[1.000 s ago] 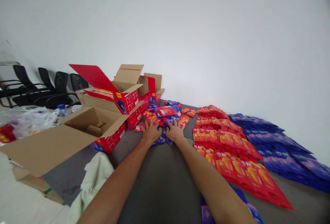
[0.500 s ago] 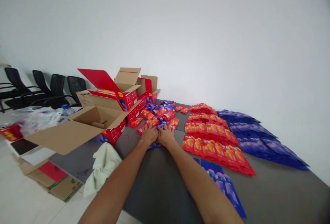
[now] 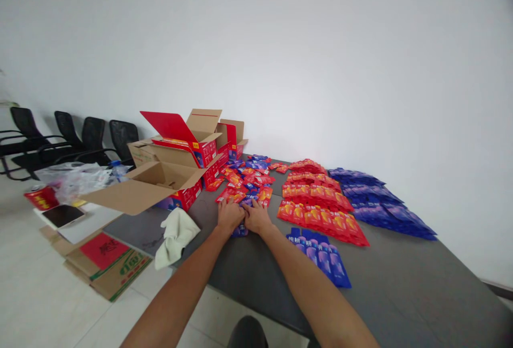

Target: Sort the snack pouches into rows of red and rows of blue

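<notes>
Left hand and right hand side by side at the near edge of a loose heap of red and blue packets, fingers bent down onto it; cannot tell whether either is closed on a packet. One blue packet lies below and between the hands, on the worktop. Right of the right hand: overlapping rows of red packets (blue piles beyond them), plus a nearer blue row. Left of the left hand: open carton, pale cloth.
</notes>
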Demonstrator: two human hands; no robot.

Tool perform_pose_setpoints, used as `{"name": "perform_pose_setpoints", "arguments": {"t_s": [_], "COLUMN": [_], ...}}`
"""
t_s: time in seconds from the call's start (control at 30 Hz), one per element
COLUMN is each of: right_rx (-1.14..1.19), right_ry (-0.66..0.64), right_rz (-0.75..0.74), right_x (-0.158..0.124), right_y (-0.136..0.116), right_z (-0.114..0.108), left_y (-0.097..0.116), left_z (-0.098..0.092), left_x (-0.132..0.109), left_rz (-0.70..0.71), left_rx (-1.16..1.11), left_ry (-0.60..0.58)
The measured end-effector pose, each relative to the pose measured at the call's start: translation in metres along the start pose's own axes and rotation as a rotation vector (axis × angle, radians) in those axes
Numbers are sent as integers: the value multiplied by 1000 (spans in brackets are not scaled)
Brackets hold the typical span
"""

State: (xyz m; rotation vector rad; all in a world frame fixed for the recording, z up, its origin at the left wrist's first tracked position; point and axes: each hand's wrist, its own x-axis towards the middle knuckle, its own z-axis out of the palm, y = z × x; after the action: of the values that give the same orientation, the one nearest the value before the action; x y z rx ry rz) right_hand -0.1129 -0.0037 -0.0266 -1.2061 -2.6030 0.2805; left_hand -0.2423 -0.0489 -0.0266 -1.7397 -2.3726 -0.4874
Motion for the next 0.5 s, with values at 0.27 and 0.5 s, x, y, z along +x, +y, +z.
{"name": "perform_pose_setpoints", "arguments": {"t_s": [0.27, 0.5], "right_rx": [110, 154], "right_ry": [-18, 13], "right_rz": [-181, -242], "right_x": [-32, -53], "right_y": [1, 9], "right_z": [-10, -33], "left_y": [2, 4], "left_z": [-18, -46], "left_x": [-31, -41], "left_rz": [-54, 28], "left_rx": [-2, -42], "left_ry": [31, -21]}}
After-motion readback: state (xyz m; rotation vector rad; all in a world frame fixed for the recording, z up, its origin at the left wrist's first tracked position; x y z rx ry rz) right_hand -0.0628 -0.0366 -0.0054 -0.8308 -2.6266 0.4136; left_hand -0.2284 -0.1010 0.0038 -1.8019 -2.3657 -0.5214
